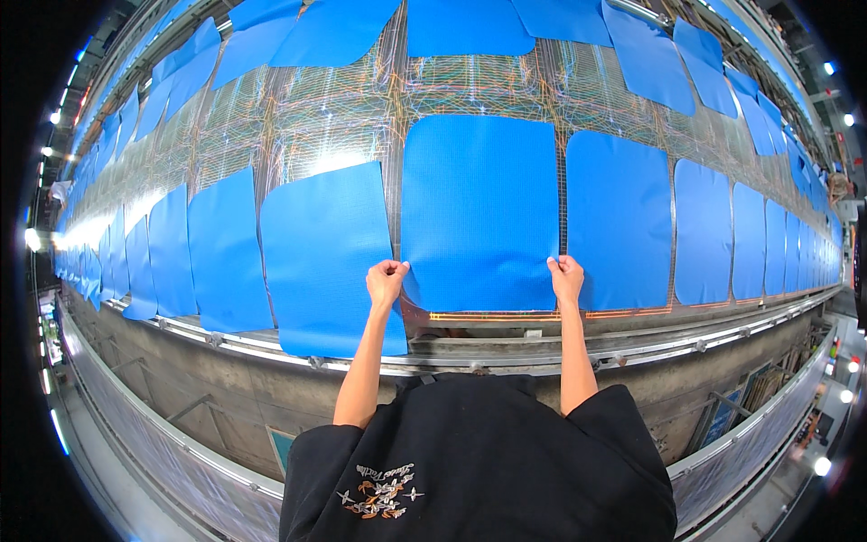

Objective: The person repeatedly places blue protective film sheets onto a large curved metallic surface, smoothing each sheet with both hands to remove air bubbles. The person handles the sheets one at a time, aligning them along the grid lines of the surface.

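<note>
Black shirt (506, 461), both hands (386, 280) (566, 278) on blue sheet (480, 203)

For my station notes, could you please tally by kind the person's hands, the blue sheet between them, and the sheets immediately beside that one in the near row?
Hands: 2 (left hand, right hand)
Blue sheet between them: 1
Sheets immediately beside it: 2 (left neighbour, right neighbour)
Total: 5
</note>
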Tool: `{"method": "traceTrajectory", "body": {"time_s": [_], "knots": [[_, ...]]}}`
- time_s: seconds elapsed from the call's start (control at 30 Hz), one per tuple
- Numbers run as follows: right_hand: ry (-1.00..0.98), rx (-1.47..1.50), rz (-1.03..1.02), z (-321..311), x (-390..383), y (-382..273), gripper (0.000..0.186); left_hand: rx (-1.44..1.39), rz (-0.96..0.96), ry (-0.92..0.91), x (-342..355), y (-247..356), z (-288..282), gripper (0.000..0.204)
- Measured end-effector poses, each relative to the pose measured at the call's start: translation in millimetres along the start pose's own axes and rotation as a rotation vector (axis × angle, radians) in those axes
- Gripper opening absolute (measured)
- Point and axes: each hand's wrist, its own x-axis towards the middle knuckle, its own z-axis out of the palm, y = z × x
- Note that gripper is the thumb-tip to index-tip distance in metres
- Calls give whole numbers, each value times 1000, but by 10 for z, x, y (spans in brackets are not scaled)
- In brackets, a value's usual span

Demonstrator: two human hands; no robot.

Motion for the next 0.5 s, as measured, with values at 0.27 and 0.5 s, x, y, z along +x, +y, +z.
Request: {"method": "traceTrajectory", "body": {"time_s": [0.27,0.5], "knots": [[23,-12,-30,1,46,145,22,-7,9,-12,3,15,26,29],[1,12,-13,0,22,86,22,4,11,-15,12,-12,25,29]]}}
